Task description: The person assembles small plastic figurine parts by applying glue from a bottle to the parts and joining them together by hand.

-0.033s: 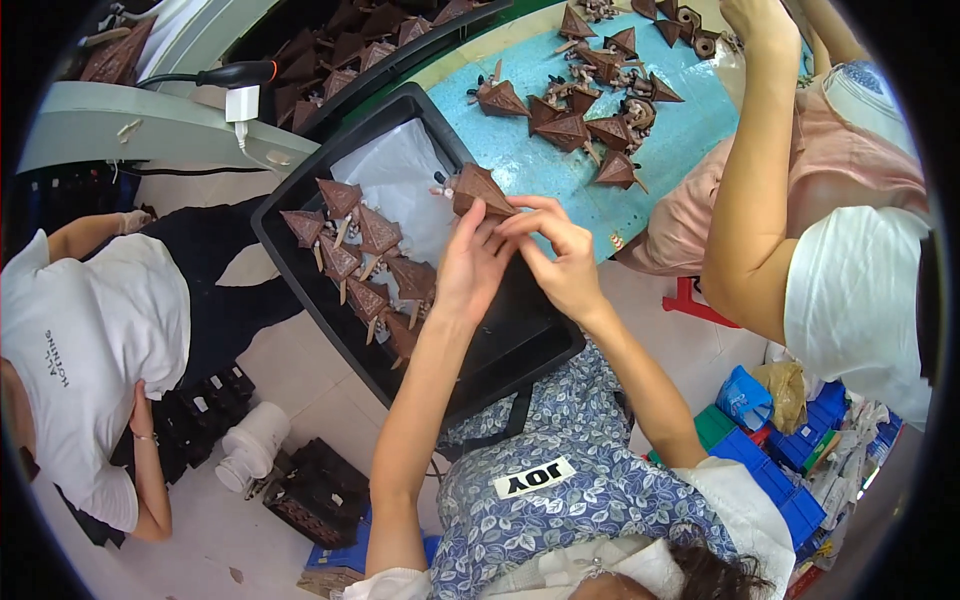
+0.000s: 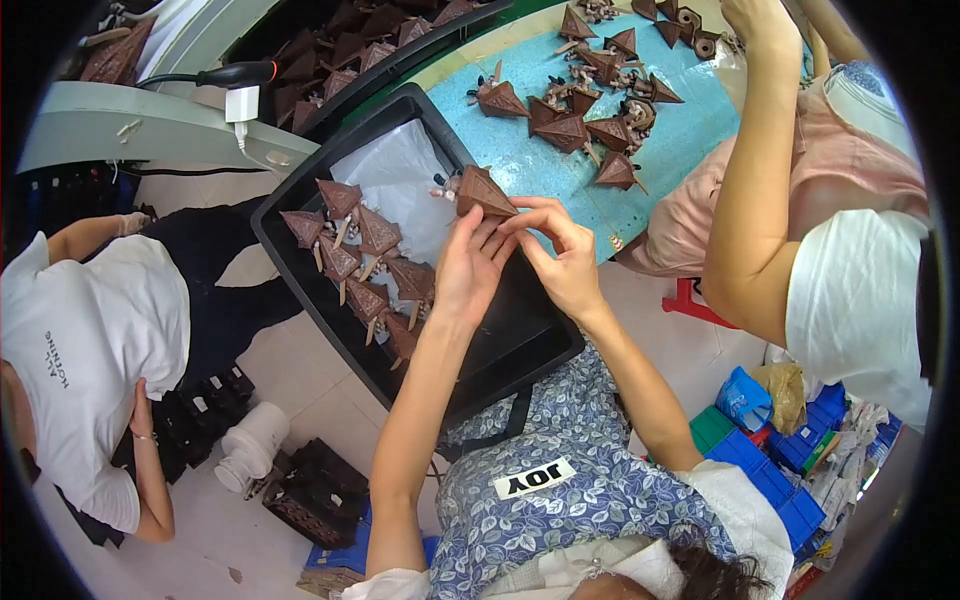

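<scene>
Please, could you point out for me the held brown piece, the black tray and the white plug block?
Held brown piece (image 2: 483,190), head view: middle of its ridged side.
Black tray (image 2: 522,342), head view: bare floor.
White plug block (image 2: 242,104), head view: front face.

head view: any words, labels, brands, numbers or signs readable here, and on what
White patch on the blue leaf-print apron: bold dark lettering, upside down; wording not copied here.
White T-shirt at left: small dark lettering, also not copied.
Blue bag: markings too small to read.
Brown pointed piece at the left hand: no readable text.
</scene>
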A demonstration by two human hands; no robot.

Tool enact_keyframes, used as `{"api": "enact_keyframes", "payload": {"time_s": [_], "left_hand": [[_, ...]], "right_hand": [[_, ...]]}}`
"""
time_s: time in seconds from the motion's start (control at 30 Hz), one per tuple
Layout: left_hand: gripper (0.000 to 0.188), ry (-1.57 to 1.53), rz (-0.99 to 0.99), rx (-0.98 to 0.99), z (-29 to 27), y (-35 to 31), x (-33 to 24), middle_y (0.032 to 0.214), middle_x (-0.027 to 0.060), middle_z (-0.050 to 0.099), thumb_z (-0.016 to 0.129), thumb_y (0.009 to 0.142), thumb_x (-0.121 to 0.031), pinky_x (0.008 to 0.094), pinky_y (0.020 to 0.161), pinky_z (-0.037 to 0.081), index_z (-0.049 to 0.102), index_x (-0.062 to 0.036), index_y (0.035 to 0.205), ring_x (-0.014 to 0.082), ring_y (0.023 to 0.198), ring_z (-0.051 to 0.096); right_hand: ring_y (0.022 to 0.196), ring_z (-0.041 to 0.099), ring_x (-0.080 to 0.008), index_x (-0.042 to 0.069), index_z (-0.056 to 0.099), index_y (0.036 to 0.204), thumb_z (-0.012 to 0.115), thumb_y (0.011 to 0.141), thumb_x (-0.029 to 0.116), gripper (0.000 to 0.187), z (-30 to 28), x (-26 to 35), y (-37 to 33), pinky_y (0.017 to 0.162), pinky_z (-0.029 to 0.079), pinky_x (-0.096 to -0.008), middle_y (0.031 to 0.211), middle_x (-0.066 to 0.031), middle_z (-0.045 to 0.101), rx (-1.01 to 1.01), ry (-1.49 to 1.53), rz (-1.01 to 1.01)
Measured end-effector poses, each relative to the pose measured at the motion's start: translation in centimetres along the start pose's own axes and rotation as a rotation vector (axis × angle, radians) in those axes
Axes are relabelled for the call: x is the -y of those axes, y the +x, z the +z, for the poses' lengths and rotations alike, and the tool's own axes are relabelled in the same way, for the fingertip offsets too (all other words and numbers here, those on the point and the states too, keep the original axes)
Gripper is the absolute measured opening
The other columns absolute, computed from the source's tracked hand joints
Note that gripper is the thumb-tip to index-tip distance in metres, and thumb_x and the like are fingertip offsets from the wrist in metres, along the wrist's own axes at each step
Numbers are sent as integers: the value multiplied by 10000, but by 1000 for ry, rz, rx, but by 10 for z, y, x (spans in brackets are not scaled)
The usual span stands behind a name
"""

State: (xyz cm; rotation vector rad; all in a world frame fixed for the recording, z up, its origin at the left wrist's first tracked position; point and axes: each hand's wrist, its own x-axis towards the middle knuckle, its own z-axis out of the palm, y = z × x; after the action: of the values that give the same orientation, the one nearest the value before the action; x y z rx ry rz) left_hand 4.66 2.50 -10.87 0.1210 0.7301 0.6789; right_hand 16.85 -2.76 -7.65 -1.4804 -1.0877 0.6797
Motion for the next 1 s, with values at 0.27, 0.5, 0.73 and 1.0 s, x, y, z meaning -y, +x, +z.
{"api": "enact_keyframes", "payload": {"time_s": [0.27,0.5,0.73,1.0], "left_hand": [[274,49,195,126,11,-28,1,1197,142,562,499,952,-199,420,978,412,447,-58,1181,242,1156,524],[303,186,484,181,28,-45,3,1250,145,483,611,848,-18,431,1008,410,411,-71,1069,257,1201,490],[241,359,601,186,20,-68,-15,1215,137,510,582,915,-178,467,1010,427,447,-29,1048,317,1248,475],[583,524,85,86,52,-71,-25,1168,178,618,348,998,-481,343,874,516,508,33,1221,224,977,646]], "right_hand": [[860,645,-266,-15,614,779,688,684,-51,125,-2,26,-4,730,508,-315,799,-110,640,-156,-56,-54],[849,629,-214,-5,560,1025,723,781,99,312,-14,60,-26,666,510,-302,856,-91,644,-102,-162,177],[941,592,-173,72,292,1422,683,812,26,726,-21,84,-17,773,530,-303,1192,-120,541,153,720,610],[1163,513,-186,30,313,1432,647,801,-11,715,-20,87,-31,930,461,-299,1290,-96,489,166,1001,628]]}}
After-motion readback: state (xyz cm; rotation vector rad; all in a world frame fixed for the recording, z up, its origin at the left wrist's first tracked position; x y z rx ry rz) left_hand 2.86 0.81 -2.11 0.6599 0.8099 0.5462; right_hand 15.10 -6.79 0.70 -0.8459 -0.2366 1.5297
